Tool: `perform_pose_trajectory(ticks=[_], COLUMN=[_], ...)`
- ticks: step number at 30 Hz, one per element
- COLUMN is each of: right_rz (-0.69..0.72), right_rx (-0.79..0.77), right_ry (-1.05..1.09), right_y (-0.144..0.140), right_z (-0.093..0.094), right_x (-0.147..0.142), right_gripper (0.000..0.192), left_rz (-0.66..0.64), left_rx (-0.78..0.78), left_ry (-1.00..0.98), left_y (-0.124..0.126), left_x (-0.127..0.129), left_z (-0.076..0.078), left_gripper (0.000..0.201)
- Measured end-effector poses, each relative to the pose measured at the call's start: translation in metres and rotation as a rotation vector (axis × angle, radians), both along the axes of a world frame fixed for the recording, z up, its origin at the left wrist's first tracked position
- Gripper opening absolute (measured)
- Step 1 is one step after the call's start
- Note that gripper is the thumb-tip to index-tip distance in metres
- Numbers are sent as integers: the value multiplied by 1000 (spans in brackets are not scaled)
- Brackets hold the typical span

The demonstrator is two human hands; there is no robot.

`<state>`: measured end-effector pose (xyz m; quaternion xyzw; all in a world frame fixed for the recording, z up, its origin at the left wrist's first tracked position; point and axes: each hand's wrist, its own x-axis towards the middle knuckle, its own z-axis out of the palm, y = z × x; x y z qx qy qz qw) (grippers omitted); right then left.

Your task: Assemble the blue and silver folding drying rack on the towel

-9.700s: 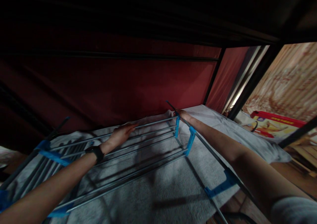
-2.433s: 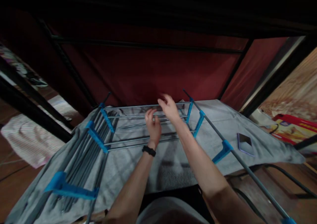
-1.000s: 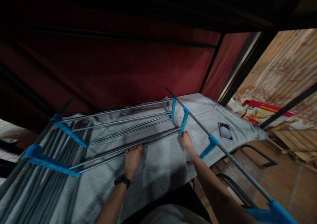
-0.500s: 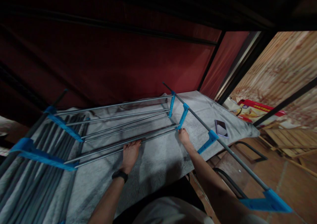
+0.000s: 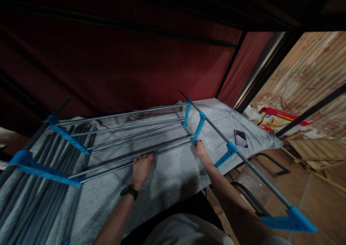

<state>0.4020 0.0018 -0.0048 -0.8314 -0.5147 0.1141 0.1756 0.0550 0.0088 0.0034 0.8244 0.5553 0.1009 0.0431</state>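
Observation:
A rack frame of thin metal tubes and blue plastic brackets lies over a grey cloth. My left hand [image 5: 142, 167], with a dark band on its wrist, has its fingers curled over the front metal tube [image 5: 108, 171], near mid-length. At the tube's right end, my right hand [image 5: 200, 148] is closed around the lower tip of a blue bracket [image 5: 199, 126]; the fingertips are partly hidden. That bracket sits on a long side pole [image 5: 217, 128] running toward the lower right. On the left side, another blue bracket [image 5: 45, 170] takes the tubes' other ends.
Several loose grey tubes [image 5: 45, 198] lie at the left on the grey cloth [image 5: 167, 180]. A phone [image 5: 241, 139] rests to the right. Beyond are a red and yellow box [image 5: 281, 119] and a slatted wooden piece [image 5: 313, 153]. A dark red panel [image 5: 135, 71] stands behind.
Both hands keep their places on the rack. The view has shifted very slightly, and the left end of the rack sits a little further left.

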Motion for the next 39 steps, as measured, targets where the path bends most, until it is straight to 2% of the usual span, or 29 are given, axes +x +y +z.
perform_pose_trajectory(ticks=[10,39], right_rz=[-9,-22], right_rx=[3,19], right_ry=[2,-30], right_y=[1,-4], right_z=[2,-2], right_x=[1,-5], right_gripper=[37,36], left_rz=[21,-27], left_rx=[-16,-70], left_ry=[-75,22], left_y=[0,2], left_x=[-1,0], left_z=[1,8], left_gripper=[41,43])
